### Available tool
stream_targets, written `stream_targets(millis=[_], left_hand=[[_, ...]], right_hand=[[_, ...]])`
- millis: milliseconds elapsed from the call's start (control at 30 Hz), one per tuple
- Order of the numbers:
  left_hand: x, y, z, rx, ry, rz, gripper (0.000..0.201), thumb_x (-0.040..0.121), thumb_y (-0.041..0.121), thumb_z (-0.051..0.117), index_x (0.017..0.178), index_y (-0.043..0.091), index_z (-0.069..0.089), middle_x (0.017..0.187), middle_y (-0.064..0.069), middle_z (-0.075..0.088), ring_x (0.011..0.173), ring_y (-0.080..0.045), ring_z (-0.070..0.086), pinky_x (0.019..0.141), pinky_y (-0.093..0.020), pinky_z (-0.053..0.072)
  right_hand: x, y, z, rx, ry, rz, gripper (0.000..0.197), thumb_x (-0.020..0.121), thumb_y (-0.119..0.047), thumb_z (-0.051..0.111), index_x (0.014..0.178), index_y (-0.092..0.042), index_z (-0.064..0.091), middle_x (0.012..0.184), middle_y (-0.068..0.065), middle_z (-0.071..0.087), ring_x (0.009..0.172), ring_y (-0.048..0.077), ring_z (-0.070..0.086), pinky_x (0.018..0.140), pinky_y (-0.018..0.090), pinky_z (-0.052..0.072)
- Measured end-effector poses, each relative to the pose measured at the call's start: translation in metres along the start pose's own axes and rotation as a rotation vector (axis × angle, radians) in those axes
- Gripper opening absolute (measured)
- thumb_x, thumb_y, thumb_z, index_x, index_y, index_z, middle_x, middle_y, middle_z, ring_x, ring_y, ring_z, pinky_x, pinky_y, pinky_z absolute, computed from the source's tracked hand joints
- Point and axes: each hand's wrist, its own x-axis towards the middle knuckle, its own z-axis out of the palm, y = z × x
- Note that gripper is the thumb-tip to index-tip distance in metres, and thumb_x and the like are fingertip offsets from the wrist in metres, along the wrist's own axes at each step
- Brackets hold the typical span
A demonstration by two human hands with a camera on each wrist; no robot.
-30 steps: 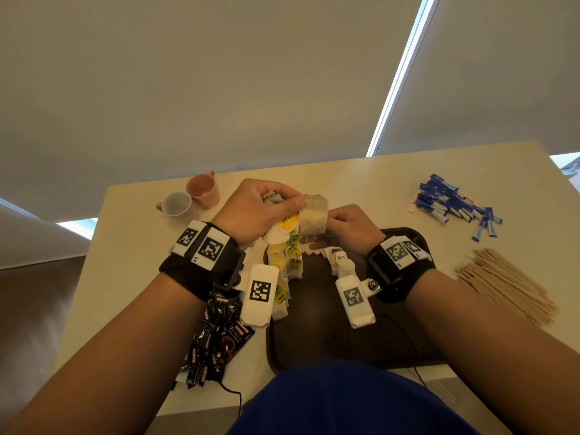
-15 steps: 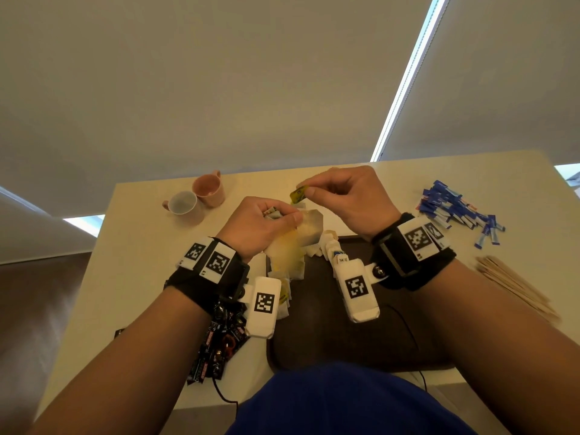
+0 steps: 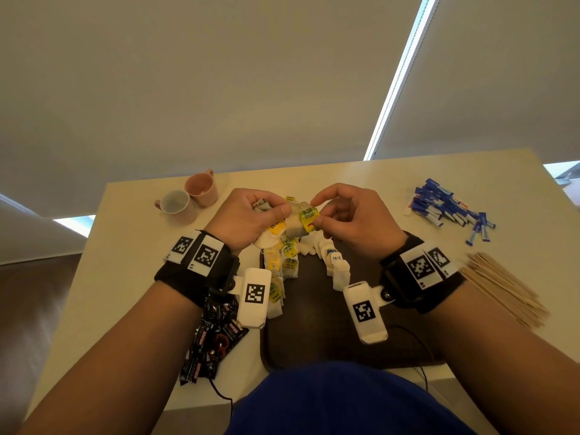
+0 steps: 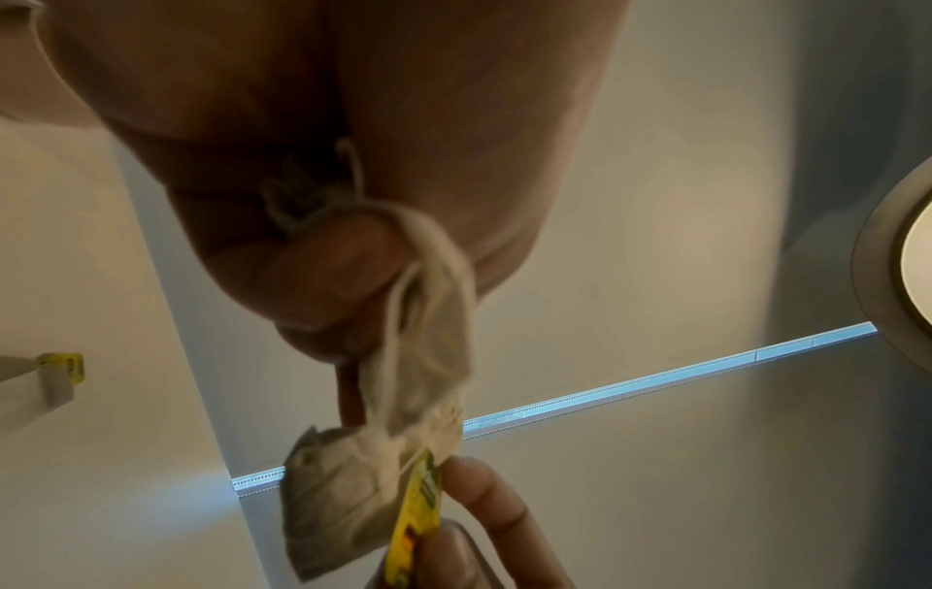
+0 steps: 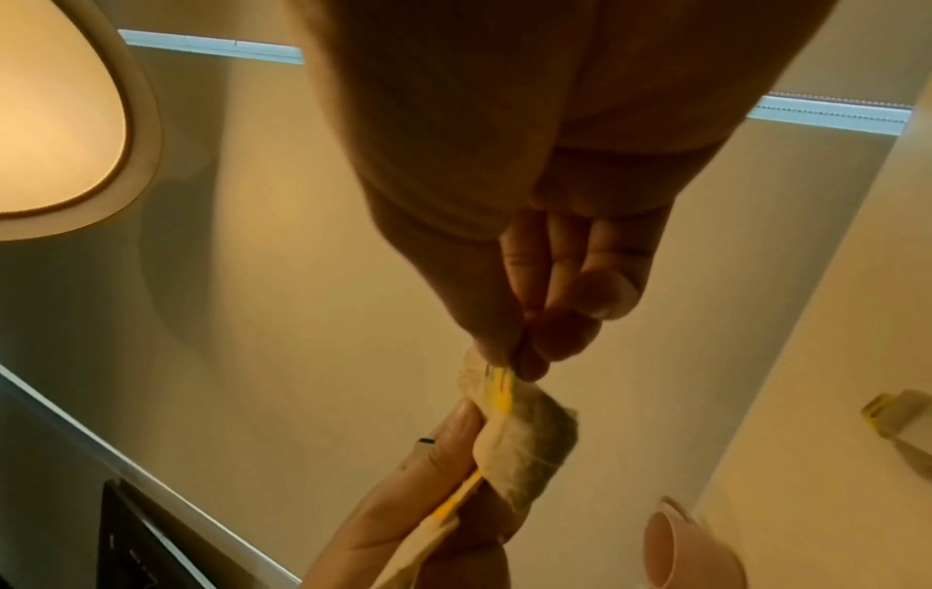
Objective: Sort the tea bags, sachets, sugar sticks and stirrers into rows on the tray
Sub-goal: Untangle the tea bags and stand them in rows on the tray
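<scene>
Both hands raised over the far end of the tray (image 3: 317, 334), meeting at one tea bag (image 3: 295, 226). Left hand (image 3: 251, 219) grips a bunch of tea bags, thumb clamped on this one's pouch; right hand (image 3: 354, 224) pinches its yellow-green tag (image 3: 309, 218) between thumb and fingertips.

Key relation — tag lies to the right of the pouch, a short string between, so the right hand is the one placed to draw the bag off toward the tray just below.

Head view shows two rows of tea bags (image 3: 282, 271) already on the tray, sugar sticks (image 3: 448, 211) and stirrers (image 3: 502, 287) on the tabletop to the right, dark sachets (image 3: 213, 340) to the left. The left wrist view alone shows the bunch crumpled in the fist — string tangle likely.
</scene>
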Motion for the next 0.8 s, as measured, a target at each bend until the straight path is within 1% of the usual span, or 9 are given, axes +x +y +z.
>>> stream_targets(millis=[133,267,367,500,600,633,667,733,800], left_hand=[[-0.001,0.004,0.001,0.023,-0.004,0.019,0.005,0.089,0.012,0.072,0.091,0.008,0.076,0.083,0.010,0.072,0.069,-0.003,0.066,0.064,-0.018,0.055],[-0.001,0.006,0.002,0.016,0.001,0.034,0.003,0.088,0.012,0.073,0.087,0.013,0.075,0.081,0.013,0.072,0.070,0.001,0.067,0.065,-0.016,0.054],[-0.004,0.006,0.003,-0.002,-0.011,0.047,0.003,0.088,0.011,0.073,0.087,0.014,0.075,0.084,0.012,0.072,0.073,0.002,0.068,0.066,-0.015,0.053],[-0.004,0.003,0.002,-0.030,-0.046,0.061,0.007,0.086,0.010,0.074,0.087,0.017,0.075,0.086,0.008,0.073,0.078,0.001,0.069,0.071,-0.018,0.054],[-0.004,0.001,0.002,-0.018,-0.045,0.065,0.005,0.085,0.012,0.075,0.086,0.017,0.076,0.085,0.004,0.074,0.079,-0.004,0.069,0.073,-0.025,0.057],[-0.003,0.000,0.002,-0.007,-0.029,0.064,0.004,0.086,0.013,0.075,0.086,0.017,0.076,0.085,0.003,0.074,0.077,-0.006,0.069,0.073,-0.027,0.058],[-0.003,-0.001,0.002,0.003,-0.011,0.061,0.003,0.086,0.013,0.075,0.087,0.016,0.076,0.085,0.002,0.074,0.076,-0.007,0.068,0.072,-0.027,0.057],[-0.002,-0.004,0.001,0.017,0.016,0.069,0.002,0.087,0.013,0.075,0.088,0.013,0.075,0.084,0.002,0.073,0.072,-0.005,0.067,0.068,-0.021,0.056],[-0.001,-0.008,0.001,0.017,0.033,0.073,0.002,0.087,0.012,0.075,0.088,0.014,0.075,0.083,0.004,0.073,0.071,-0.002,0.066,0.066,-0.017,0.054]], right_hand=[[0.001,0.003,0.000,-0.078,0.026,-0.023,0.021,0.086,-0.009,0.073,0.106,-0.012,0.065,0.079,0.004,0.074,0.061,0.015,0.068,0.058,0.028,0.057],[0.002,0.005,0.004,-0.073,0.058,-0.009,0.025,0.086,-0.010,0.074,0.109,-0.011,0.064,0.076,0.001,0.074,0.060,0.013,0.069,0.056,0.025,0.057],[0.004,0.008,0.008,-0.056,0.085,0.022,0.021,0.085,-0.013,0.076,0.103,-0.007,0.066,0.073,0.001,0.074,0.058,0.012,0.069,0.052,0.023,0.054],[0.008,0.014,0.014,-0.056,0.122,0.045,0.013,0.084,-0.018,0.077,0.090,-0.009,0.069,0.072,0.002,0.072,0.058,0.014,0.068,0.055,0.026,0.053],[0.010,0.019,0.017,-0.103,0.138,0.027,0.011,0.083,-0.023,0.077,0.086,-0.016,0.069,0.080,-0.003,0.071,0.071,0.012,0.068,0.065,0.032,0.057],[0.011,0.019,0.017,-0.103,0.121,0.029,0.011,0.084,-0.023,0.077,0.089,-0.015,0.070,0.085,-0.003,0.071,0.075,0.012,0.068,0.068,0.032,0.058],[0.011,0.019,0.017,-0.086,0.097,0.031,0.013,0.085,-0.021,0.076,0.093,-0.013,0.071,0.089,-0.002,0.072,0.078,0.011,0.069,0.069,0.030,0.058],[0.012,0.019,0.018,-0.017,0.055,0.033,0.016,0.087,-0.014,0.073,0.101,-0.007,0.072,0.092,0.002,0.074,0.078,0.009,0.070,0.069,0.022,0.056],[0.012,0.019,0.020,0.063,0.034,0.049,0.012,0.089,-0.009,0.071,0.101,-0.007,0.073,0.090,0.003,0.074,0.075,0.005,0.069,0.069,0.019,0.054]])
